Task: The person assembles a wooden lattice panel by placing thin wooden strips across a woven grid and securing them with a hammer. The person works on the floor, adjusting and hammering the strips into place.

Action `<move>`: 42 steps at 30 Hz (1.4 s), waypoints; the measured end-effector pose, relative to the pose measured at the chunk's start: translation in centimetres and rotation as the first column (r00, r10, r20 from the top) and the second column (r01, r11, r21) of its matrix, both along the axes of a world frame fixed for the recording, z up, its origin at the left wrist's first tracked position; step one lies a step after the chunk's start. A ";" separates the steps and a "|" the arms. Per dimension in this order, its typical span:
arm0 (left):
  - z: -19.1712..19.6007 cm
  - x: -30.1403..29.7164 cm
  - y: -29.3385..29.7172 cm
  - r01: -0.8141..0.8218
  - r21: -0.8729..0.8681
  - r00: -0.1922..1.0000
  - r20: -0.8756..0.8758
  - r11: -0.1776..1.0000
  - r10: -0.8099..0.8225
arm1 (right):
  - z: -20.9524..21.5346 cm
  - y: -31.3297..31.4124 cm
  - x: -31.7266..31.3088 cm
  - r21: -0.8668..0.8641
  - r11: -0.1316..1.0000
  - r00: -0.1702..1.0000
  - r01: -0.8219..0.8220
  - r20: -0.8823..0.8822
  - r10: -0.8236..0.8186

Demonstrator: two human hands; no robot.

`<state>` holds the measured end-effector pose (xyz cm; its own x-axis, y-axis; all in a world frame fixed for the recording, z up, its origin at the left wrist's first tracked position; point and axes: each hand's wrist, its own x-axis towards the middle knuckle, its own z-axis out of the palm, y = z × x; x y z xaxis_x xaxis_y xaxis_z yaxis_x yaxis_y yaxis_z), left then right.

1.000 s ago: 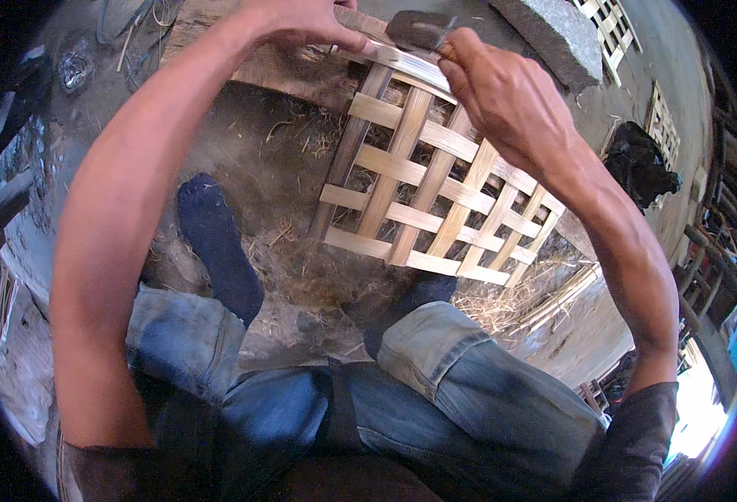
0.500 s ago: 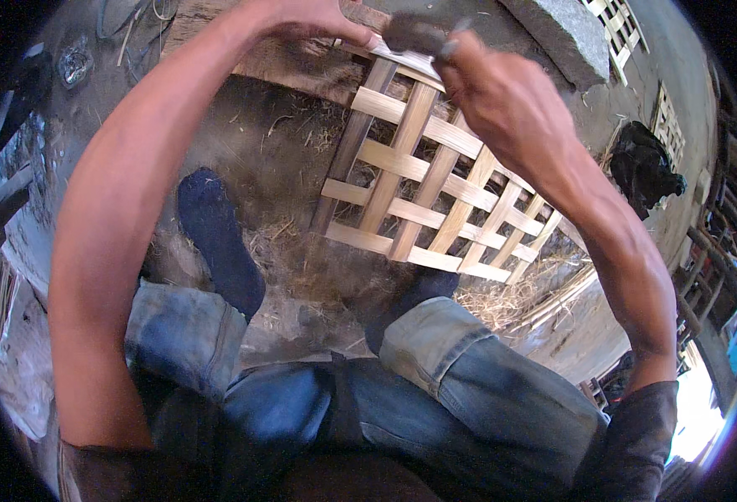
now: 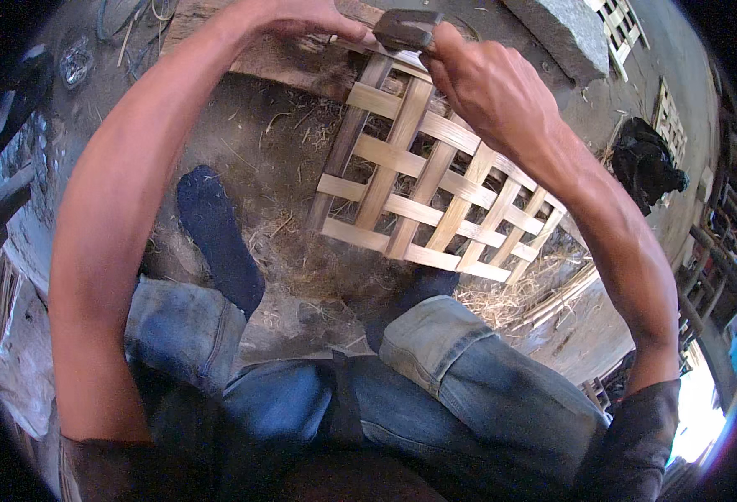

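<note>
Top centre of the frame, right hand (image 3: 490, 84) clamps a dark tool (image 3: 406, 29) above the lattice (image 3: 435, 188); left hand (image 3: 306, 17) fingers press its top edge.

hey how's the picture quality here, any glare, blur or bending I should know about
Head view: strong fisheye bend with a black rim, so the woven bamboo panel curves; hard sunlight falls on the right hand and the dark metal tool it grips; the left hand is cut by the top edge; blown-out glare at lower right; little motion blur.

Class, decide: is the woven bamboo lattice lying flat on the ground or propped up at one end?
Propped: the bamboo lattice has its far end on a wooden block; its near end meets the ground.
</note>
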<state>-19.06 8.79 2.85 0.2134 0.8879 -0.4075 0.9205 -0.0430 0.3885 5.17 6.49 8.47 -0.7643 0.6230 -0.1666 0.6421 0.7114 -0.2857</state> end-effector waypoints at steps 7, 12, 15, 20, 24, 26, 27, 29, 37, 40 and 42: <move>-0.4 -0.1 0.2 0.039 0.009 0.999 -0.019 0.999 -0.038 | 0.0 0.4 -0.4 0.050 0.999 0.997 -0.022 0.080 0.018; -0.7 -0.5 0.1 0.081 0.011 0.997 -0.017 0.997 -0.081 | -0.4 -0.1 0.8 -0.020 0.998 0.983 0.063 0.176 -0.058; -0.6 -0.6 0.1 0.079 0.004 0.997 0.000 0.997 -0.079 | -0.3 0.5 0.3 -0.003 1.000 0.997 0.007 0.074 -0.007; -0.5 -0.2 0.4 0.025 -0.059 0.998 0.060 0.998 -0.022 | 0.3 0.6 1.7 -0.049 0.998 0.994 0.050 -0.090 -0.055; 0.2 0.5 0.2 0.026 -0.056 0.999 -0.033 0.998 -0.028 | -0.3 0.6 2.4 -0.015 0.999 0.992 -0.029 -0.123 0.027; 0.3 0.2 -0.2 0.015 -0.058 1.000 -0.026 0.998 -0.017 | 0.2 0.2 1.9 -0.033 0.999 0.998 -0.003 -0.056 0.002; 0.3 0.0 -0.2 0.006 -0.064 1.000 -0.018 0.998 -0.007 | 0.3 0.1 1.7 -0.041 0.999 1.000 0.010 -0.021 -0.011; 0.2 -0.1 -0.2 -0.010 -0.078 1.000 0.000 0.997 0.010 | 0.1 -0.1 1.4 0.011 1.000 0.991 -0.011 -0.132 0.012; 1.0 0.0 -0.3 0.029 -0.070 1.000 -0.005 0.997 -0.029 | 0.7 0.3 0.0 -0.036 0.999 0.998 -0.013 -0.069 0.010; 0.3 0.1 -0.1 0.005 -0.042 1.000 -0.002 0.999 -0.005 | -1.3 -0.1 1.1 -0.035 0.999 0.997 -0.013 -0.079 0.010; 0.0 0.3 -0.1 -0.003 -0.048 1.000 0.012 0.999 0.003 | -1.4 -0.2 1.4 -0.058 0.998 0.997 0.004 -0.071 -0.008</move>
<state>-18.74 8.71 2.88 0.2160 0.8680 -0.4471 0.9157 -0.0211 0.4014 6.58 6.29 7.03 -0.7717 0.6185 -0.1480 0.6229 0.6884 -0.3716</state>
